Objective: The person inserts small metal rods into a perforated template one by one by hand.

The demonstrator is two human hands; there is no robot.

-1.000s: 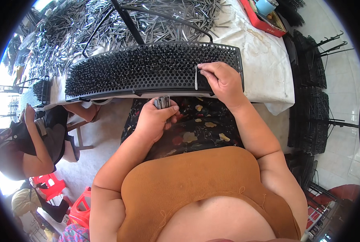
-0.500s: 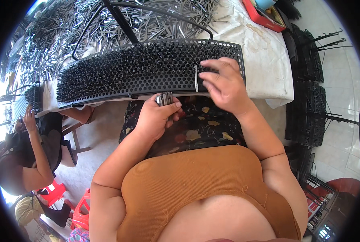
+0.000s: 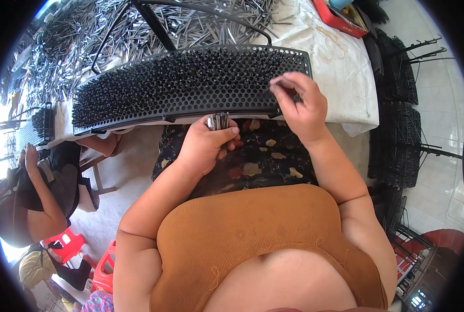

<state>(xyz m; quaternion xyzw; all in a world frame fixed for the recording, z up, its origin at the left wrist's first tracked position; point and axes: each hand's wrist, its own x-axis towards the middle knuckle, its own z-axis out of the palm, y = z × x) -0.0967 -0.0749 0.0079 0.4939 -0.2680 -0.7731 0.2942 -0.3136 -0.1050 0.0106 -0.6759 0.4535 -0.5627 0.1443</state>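
A long curved black perforated panel (image 3: 201,99) lies along the table edge in front of me. Dense black upright pieces fill most of its holes; a band of bare holes shows along its near side. My left hand (image 3: 201,144), below the panel's near edge, is closed around a bundle of thin dark metal strips (image 3: 219,121) with their ends pointing up. Over the panel's right end is my right hand (image 3: 306,112), thumb and forefinger brought together in a pinch. Whatever is between those fingertips is too small or blurred to make out.
Loose metal strips (image 3: 216,26) are heaped behind the panel, with a black rod frame (image 3: 156,26) rising there. A red tray (image 3: 343,21) stands on the white tablecloth (image 3: 341,78). Black racks (image 3: 401,145) line the right. Another person (image 3: 47,195) sits at left near a red stool (image 3: 104,268).
My right hand has shifted right and its spread fingers have come together. The pale strip that stood beside it no longer shows. The panel has moved slightly; my left hand still grips the bundle.
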